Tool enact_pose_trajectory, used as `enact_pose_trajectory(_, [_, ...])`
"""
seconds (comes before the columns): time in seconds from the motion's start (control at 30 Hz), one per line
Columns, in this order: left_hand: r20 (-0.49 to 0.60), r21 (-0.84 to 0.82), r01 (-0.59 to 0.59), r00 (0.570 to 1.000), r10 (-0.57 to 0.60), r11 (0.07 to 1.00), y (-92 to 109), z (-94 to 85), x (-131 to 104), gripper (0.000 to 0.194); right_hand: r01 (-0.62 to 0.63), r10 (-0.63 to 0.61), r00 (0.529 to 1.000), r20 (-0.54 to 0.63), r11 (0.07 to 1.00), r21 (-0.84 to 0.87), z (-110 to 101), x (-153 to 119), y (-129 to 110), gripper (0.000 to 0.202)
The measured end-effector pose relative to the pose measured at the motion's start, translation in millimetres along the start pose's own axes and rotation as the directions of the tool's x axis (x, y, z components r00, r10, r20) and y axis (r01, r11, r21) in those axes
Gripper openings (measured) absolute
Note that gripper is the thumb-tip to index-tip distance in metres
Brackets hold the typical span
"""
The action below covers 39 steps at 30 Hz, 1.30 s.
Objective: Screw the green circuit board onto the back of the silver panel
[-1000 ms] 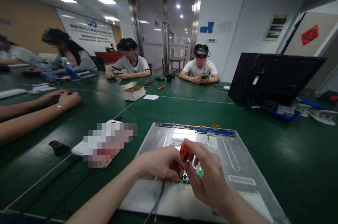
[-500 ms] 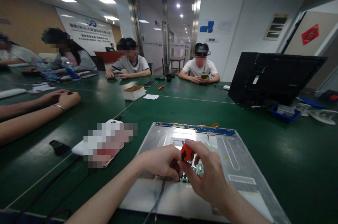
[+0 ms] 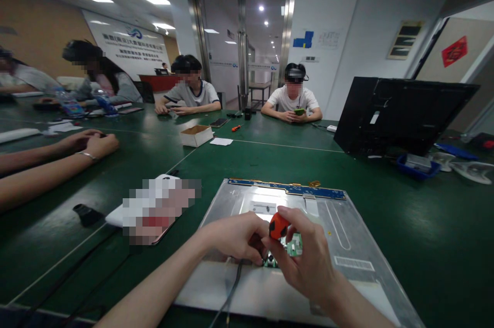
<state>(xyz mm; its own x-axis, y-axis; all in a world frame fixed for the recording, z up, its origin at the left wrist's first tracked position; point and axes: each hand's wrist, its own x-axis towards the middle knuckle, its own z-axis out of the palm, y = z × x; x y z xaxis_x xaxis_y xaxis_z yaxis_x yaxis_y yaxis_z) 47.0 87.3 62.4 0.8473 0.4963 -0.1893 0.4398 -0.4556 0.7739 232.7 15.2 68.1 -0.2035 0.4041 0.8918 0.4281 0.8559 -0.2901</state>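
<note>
In front of me lies a flat metal-backed display panel [image 3: 363,232] with a blue circuit strip [image 3: 324,192] along its far edge. A green circuit board [image 3: 295,245] sits at its middle, partly covered by my hands. My right hand [image 3: 309,251] grips the orange-and-black handle of a screwdriver [image 3: 278,226] between thumb and fingers; its shaft and tip are hidden. Close on its left, my left hand [image 3: 247,240] is closed with curled fingers low over the board, and what they hold is hidden. Dark cables [image 3: 233,289] run from beneath my left hand toward me.
A phone [image 3: 158,209], partly blurred, and a black piece [image 3: 88,214] lie to the left. Farther off are a small box [image 3: 196,136], another orange screwdriver [image 3: 236,128] and a large black screen [image 3: 401,117] beside a blue tray [image 3: 419,166]. Other people sit around the green table [image 3: 270,163].
The screwdriver handle has shifted slightly right and turned, showing more of its black marks. My right fingers have moved with it; my left hand stays almost in place.
</note>
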Motion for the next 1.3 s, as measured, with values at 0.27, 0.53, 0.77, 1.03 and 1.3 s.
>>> enact_pose_trajectory(0.27, [0.010,-0.027,0.030,1.000,-0.030,0.999,0.8,-0.6,-0.1,0.017,0.009,-0.009,1.000,-0.008,1.000,0.004,-0.7,0.7,-0.3,0.038])
enact_pose_trajectory(0.53, [0.011,-0.037,0.020,1.000,-0.019,0.999,2.5,1.7,-1.1,0.008,0.003,-0.003,1.000,0.025,0.999,-0.033,1.4,-2.0,2.1,0.036])
enact_pose_trajectory(0.77, [-0.023,0.035,0.044,0.999,-0.043,0.998,2.5,0.7,-2.5,0.015,-0.021,0.022,0.999,0.029,1.000,-0.012,-0.5,-0.8,-0.8,0.041])
enact_pose_trajectory(1.03, [0.008,0.022,0.071,0.997,-0.071,0.997,2.3,0.4,-0.9,0.014,-0.029,0.029,0.999,0.047,1.000,0.008,0.4,-2.4,-0.8,0.046])
enact_pose_trajectory(1.3, [-0.013,0.042,0.089,0.996,-0.088,0.995,3.0,2.1,-2.4,0.009,-0.015,0.014,0.999,0.051,1.000,0.008,2.0,-2.0,3.3,0.043])
